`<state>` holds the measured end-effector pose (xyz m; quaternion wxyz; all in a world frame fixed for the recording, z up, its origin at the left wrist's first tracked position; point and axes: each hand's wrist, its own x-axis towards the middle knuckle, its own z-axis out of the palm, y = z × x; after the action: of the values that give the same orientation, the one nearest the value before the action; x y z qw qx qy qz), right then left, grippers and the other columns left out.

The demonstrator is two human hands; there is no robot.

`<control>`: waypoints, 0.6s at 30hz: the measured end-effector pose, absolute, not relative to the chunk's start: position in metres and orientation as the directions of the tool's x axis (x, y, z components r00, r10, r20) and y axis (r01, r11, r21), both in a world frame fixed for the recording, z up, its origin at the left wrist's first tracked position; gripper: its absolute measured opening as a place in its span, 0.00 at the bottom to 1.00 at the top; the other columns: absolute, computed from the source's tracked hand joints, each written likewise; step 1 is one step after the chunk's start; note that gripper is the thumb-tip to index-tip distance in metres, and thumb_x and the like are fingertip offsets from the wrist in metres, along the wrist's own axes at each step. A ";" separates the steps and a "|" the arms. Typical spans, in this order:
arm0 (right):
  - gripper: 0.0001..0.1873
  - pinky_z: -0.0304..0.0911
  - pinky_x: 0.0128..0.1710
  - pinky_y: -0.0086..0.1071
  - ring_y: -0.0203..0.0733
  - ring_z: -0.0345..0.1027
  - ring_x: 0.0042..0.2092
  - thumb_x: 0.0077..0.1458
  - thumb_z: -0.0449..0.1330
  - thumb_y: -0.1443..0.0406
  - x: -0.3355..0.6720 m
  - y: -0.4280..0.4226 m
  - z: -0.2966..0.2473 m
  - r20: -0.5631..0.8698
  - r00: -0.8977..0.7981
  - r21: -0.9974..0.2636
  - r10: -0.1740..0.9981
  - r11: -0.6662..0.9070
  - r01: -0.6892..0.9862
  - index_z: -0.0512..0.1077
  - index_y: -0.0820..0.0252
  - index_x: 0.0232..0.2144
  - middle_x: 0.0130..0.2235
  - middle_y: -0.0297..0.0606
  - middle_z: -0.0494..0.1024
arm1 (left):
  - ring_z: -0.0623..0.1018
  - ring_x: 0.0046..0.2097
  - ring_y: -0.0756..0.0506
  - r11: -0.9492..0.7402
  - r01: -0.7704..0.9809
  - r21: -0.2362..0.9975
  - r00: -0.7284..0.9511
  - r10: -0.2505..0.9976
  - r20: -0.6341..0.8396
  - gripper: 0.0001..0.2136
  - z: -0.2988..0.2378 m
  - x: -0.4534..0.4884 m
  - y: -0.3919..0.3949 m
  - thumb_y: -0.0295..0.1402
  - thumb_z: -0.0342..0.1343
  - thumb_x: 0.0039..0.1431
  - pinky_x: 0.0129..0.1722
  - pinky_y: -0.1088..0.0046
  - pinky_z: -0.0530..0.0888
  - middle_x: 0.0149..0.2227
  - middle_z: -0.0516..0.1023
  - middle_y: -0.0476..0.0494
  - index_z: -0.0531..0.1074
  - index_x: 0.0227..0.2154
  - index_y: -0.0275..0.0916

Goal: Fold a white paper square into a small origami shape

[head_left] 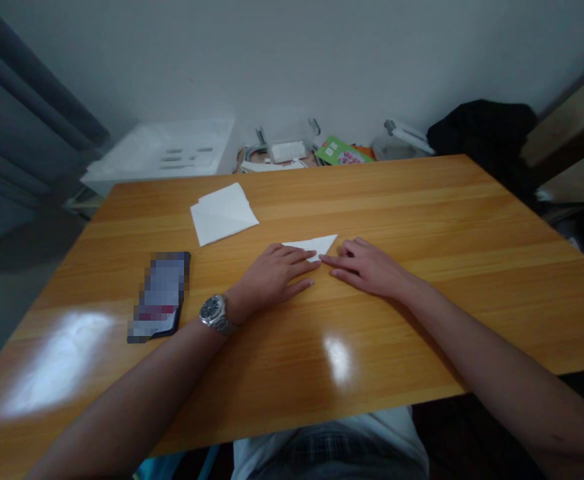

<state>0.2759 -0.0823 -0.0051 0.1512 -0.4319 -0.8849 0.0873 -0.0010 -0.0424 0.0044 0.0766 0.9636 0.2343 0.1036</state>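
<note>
A small white paper folded into a triangle (317,244) lies flat on the wooden table (422,220). My left hand (272,275), with a metal watch on its wrist, rests palm down on the paper's left part, fingers pressing it. My right hand (367,267) lies palm down just right of the paper, its fingertips touching the paper's near edge. Neither hand lifts the paper.
A stack of white paper sheets (223,213) lies farther back to the left. A phone (161,295) sits at my left forearm. Behind the table are a white box (165,155), a green packet (343,152) and a black bag (482,133).
</note>
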 end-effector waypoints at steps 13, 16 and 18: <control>0.22 0.60 0.45 0.42 0.49 0.62 0.41 0.71 0.50 0.55 0.289 -0.075 -0.012 0.207 -0.439 -0.194 0.875 0.476 0.858 0.73 0.43 0.61 0.40 0.43 0.71 | 0.70 0.63 0.39 -0.880 0.440 0.178 0.870 0.467 0.161 0.22 0.001 -0.002 -0.043 0.47 0.45 0.73 0.61 0.55 0.63 0.67 0.68 0.45 0.68 0.64 0.48; 0.22 0.60 0.44 0.43 0.50 0.62 0.41 0.71 0.49 0.54 0.296 -0.070 -0.015 0.236 -0.376 -0.165 0.896 0.418 0.893 0.73 0.45 0.60 0.39 0.43 0.71 | 0.70 0.63 0.39 -0.880 0.438 0.182 0.870 0.466 0.159 0.22 0.000 -0.002 -0.043 0.47 0.45 0.73 0.62 0.56 0.63 0.67 0.68 0.45 0.68 0.64 0.47; 0.22 0.60 0.44 0.43 0.50 0.62 0.41 0.70 0.49 0.54 0.299 -0.067 -0.017 0.253 -0.337 -0.153 0.907 0.382 0.911 0.74 0.45 0.60 0.39 0.44 0.72 | 0.70 0.63 0.39 -0.878 0.441 0.183 0.869 0.469 0.159 0.22 -0.001 -0.002 -0.044 0.47 0.46 0.73 0.62 0.56 0.63 0.67 0.68 0.45 0.67 0.64 0.47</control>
<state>0.2985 -0.0666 -0.0171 0.1495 -0.5558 -0.8177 -0.0080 -0.0022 -0.0436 -0.0006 0.0707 0.9640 0.2361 0.0997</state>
